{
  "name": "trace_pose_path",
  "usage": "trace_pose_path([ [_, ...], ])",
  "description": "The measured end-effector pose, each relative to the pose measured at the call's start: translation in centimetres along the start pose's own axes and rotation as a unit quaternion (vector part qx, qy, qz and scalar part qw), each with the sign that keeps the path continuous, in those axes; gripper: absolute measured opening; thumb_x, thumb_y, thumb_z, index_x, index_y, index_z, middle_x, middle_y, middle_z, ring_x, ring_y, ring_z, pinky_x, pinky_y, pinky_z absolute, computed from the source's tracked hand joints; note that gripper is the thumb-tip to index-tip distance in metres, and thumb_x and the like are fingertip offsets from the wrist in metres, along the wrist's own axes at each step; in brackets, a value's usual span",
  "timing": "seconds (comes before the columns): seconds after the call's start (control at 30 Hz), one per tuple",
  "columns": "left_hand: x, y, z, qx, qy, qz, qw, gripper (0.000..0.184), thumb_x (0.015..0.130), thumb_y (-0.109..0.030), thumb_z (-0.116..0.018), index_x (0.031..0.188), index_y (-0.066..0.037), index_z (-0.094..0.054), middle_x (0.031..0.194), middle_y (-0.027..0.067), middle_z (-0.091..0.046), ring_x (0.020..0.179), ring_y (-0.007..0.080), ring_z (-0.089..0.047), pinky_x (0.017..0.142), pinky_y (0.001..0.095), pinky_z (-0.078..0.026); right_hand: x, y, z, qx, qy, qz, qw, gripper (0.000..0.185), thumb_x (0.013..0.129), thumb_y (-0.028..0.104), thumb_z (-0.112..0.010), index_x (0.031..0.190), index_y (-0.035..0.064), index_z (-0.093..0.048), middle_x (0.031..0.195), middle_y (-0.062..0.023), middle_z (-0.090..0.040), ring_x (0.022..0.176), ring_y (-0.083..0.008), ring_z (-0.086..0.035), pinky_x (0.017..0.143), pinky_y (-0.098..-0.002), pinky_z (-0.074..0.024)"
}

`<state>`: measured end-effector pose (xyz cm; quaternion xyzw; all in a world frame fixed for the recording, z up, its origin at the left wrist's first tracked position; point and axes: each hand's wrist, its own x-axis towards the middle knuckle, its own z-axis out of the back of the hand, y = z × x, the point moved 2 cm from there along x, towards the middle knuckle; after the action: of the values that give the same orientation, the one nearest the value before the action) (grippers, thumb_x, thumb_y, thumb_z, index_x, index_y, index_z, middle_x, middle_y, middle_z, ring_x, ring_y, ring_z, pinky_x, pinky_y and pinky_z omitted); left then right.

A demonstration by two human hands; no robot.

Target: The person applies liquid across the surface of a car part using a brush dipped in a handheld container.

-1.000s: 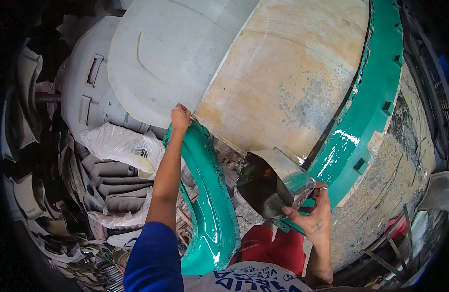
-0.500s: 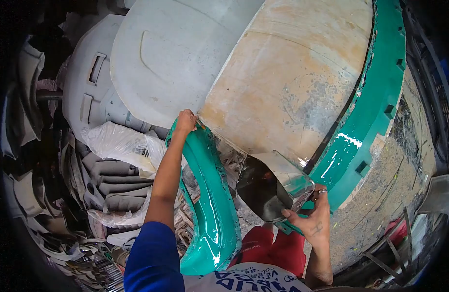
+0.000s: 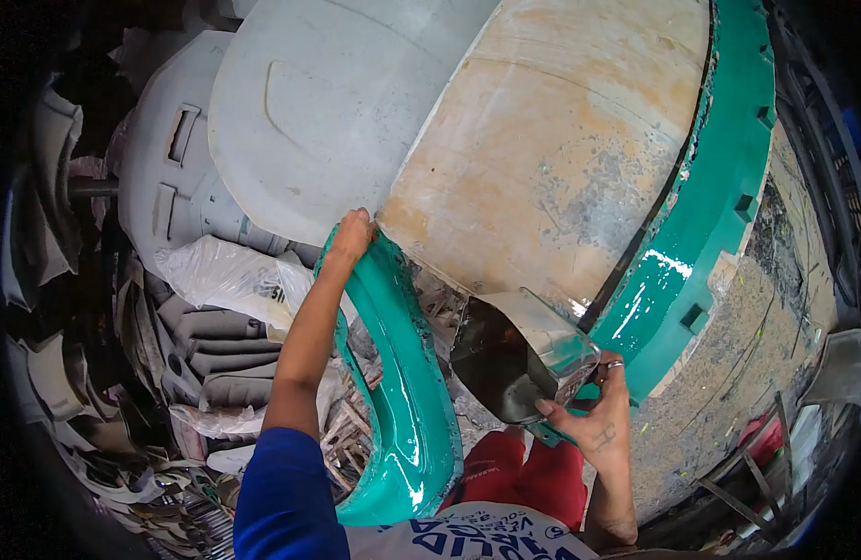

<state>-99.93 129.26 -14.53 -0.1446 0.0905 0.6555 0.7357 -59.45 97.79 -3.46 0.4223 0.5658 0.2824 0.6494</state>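
Note:
My left hand [image 3: 353, 235] is closed over the top end of a glossy green curved molded part [image 3: 407, 411]. The part looks wet and hangs down toward my legs. In my right hand [image 3: 598, 415] is an open metal tin [image 3: 533, 331], tilted with its dark mouth facing left. My thumb lies at the tin's lower edge and my fingers are behind it, partly hidden. Just right of the tin runs a long green curved molded piece [image 3: 668, 280] with small square blocks along its outer edge.
Beyond my hands lie a tan stained panel [image 3: 552, 140] and a pale grey panel [image 3: 328, 112]. A clear plastic bag [image 3: 230, 275] and stacked grey molded pieces [image 3: 230, 355] are at left. Metal bars [image 3: 752, 495] stand at lower right.
The tin and my right hand have shifted very slightly left. My left hand has moved slightly left too, still on the green part, and an orange-brown bit beside it no longer shows.

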Motion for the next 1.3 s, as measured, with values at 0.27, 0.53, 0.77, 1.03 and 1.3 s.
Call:
trace_pose_path([
  [0.27, -0.6, -0.5, 1.8, 0.100, -0.085, -0.132, 0.983, 0.016, 0.087, -0.004, -0.061, 0.079, 0.008, -0.056, 0.065, 0.0235, -0.061, 0.068, 0.0464, -0.064, 0.065, 0.0491, -0.052, -0.1, 0.6, -0.3, -0.070, 0.007, 0.042, 0.997, 0.076, 0.058, 0.020, -0.091, 0.113, -0.0049, -0.045, 0.093, -0.0172, -0.063, 0.086, -0.0262, -0.062, 0.079, -0.0364, -0.0504],
  [0.53, -2.7, -4.8, 6.5, -0.024, 0.035, -0.033, 0.999, 0.013, 0.087, -0.009, -0.061, 0.085, 0.004, -0.063, 0.073, 0.0246, -0.065, 0.075, 0.0386, -0.067, 0.070, 0.0458, -0.053, 0.1, 0.2, -0.6, -0.025, 0.011, 0.040, 0.999, 0.075, 0.059, 0.019, -0.091, 0.113, -0.0055, -0.045, 0.095, -0.0175, -0.064, 0.086, -0.0254, -0.062, 0.078, -0.0356, -0.0510],
  [0.77, -1.2, -2.3, 5.2, 0.170, 0.049, -0.224, 0.958, 0.013, 0.082, -0.012, -0.059, 0.083, -0.006, -0.070, 0.081, 0.0202, -0.068, 0.077, 0.0373, -0.066, 0.068, 0.0434, -0.052, 0.1, 0.3, -0.2, -0.064, 0.014, 0.040, 0.997, 0.080, 0.058, 0.020, -0.091, 0.117, -0.0067, -0.044, 0.096, -0.0179, -0.064, 0.087, -0.0247, -0.063, 0.077, -0.0342, -0.0518],
  [1.03, 1.7, 0.2, 2.2, 0.152, 0.163, -0.291, 0.930, 0.017, 0.076, -0.013, -0.058, 0.079, -0.012, -0.075, 0.084, 0.0178, -0.069, 0.079, 0.0376, -0.066, 0.069, 0.0432, -0.053, -0.1, -0.3, -1.1, -0.042, 0.020, 0.026, 0.999, 0.082, 0.058, 0.022, -0.092, 0.118, -0.0069, -0.044, 0.096, -0.0181, -0.063, 0.088, -0.0242, -0.063, 0.075, -0.0344, -0.0531],
  [1.3, 2.5, -0.6, 6.7, 0.152, 0.208, -0.285, 0.923, 0.016, 0.076, -0.012, -0.062, 0.084, -0.008, -0.075, 0.084, 0.0161, -0.070, 0.080, 0.0361, -0.067, 0.073, 0.0426, -0.054, -0.8, 0.5, -2.0, -0.013, 0.020, -0.032, 0.999, 0.072, 0.058, 0.016, -0.088, 0.113, -0.0029, -0.046, 0.097, -0.0128, -0.061, 0.088, -0.0199, -0.058, 0.076, -0.0317, -0.0505],
])
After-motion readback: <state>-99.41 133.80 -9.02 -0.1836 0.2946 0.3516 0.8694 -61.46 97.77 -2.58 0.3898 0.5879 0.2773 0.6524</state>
